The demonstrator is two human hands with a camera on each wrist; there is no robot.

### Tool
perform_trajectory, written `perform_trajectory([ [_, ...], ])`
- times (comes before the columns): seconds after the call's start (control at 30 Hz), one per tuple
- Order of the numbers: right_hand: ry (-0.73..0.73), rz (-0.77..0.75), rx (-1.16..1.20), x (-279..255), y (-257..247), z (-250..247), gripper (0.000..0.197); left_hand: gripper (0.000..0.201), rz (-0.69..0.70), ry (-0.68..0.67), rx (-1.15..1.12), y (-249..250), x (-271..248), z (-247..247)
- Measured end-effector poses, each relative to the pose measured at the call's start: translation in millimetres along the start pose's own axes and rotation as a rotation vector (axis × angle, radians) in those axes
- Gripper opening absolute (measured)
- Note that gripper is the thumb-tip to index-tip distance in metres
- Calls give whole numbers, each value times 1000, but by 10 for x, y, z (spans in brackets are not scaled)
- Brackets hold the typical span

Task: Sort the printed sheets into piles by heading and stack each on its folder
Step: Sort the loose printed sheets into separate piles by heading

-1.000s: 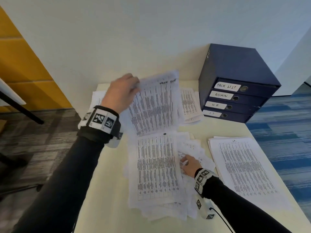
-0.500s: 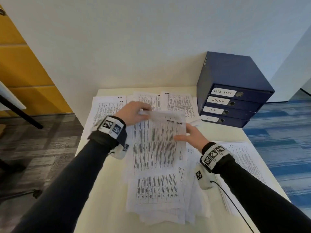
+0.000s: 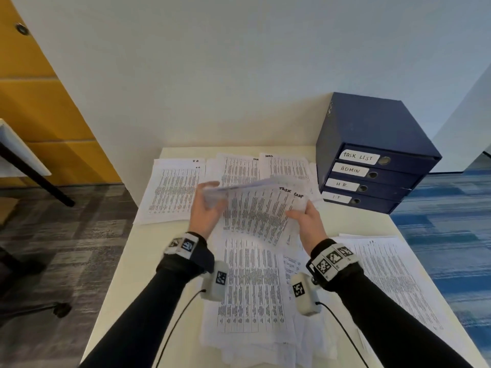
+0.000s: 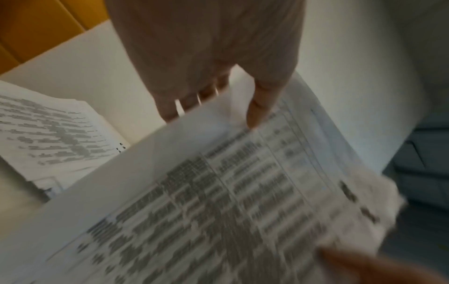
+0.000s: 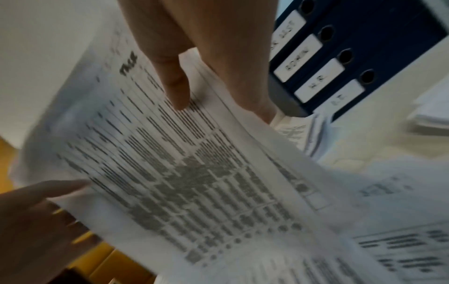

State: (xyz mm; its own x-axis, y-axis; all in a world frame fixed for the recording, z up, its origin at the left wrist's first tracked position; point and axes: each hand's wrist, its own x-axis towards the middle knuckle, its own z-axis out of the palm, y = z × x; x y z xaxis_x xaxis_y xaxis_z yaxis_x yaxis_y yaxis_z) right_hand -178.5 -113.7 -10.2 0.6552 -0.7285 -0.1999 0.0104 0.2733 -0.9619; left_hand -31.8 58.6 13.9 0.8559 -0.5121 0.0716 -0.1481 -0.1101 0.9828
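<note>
Cream tabletop pushed against a white wall; grey carpet to the left, blue striped carpet to the right. The tabletop's bare margin runs down the left edge; the right edge is nearly covered by paper.

Held sheets: a thin sheaf lifted clear above the loose middle heap, tilted. Left hand grips its left top corner, thumb on the printed face, fingers curled behind. Right hand pinches the right edge, thumb on top, fingers underneath. Handwritten heading by the right grip reads "TASK", second word unclear.

Beyond the grip, along the wall, three flat piles: left pile headed "H R"; centre pile with a heading starting "TASK"; right pile, heading too small to read. The held sheaf overlaps the near edges of the centre and right piles in the head view.

Right of and nearer than the right grip: another spread stack reaching the tabletop's right edge.

Beyond and right of the right grip: dark blue drawer box at the far right corner, its four white labels reading, from the top, "TASK LIST", "ADMIN", "H R.", "I T". All drawers closed.

Open air lies above the piles, between the grip and the wall.
</note>
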Motion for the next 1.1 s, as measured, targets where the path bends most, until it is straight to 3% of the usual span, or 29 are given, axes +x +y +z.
perform_trajectory([
  [0.1, 43, 25, -58, 14, 115, 164, 38, 44, 1, 116, -50, -201, -132, 155],
  [0.23, 148, 70, -80, 40, 370, 247, 39, 68, -196, 138, -43, -461, -101, 295],
  [0.37, 217, 134, -78, 113, 549, 310, 40, 55, -266, 108, -8, -736, -39, 445],
  [0.53, 299, 149, 22, 318, 530, 345, 44, 50, -315, 212, -88, -844, 103, 472],
  [0.63, 269, 149, -44, 362, 544, 385, 46, 56, -313, 131, -12, -906, 175, 466],
  [0.77, 247, 275, -470, 421, 797, 362, 63, 44, -363, -19, 233, -1125, 223, 435],
  [0.9, 109, 322, -886, 571, 930, 262, 45, 40, -400, -156, 500, -1325, 416, 314],
  [1.03, 29, 280, -777, 965, 751, 356, 46, 56, -428, -203, 470, -1263, 767, 201],
  [1.1, 19, 267, -707, 1226, 649, 450, 43, 56, -444, -119, 422, -1224, 972, 149],
])
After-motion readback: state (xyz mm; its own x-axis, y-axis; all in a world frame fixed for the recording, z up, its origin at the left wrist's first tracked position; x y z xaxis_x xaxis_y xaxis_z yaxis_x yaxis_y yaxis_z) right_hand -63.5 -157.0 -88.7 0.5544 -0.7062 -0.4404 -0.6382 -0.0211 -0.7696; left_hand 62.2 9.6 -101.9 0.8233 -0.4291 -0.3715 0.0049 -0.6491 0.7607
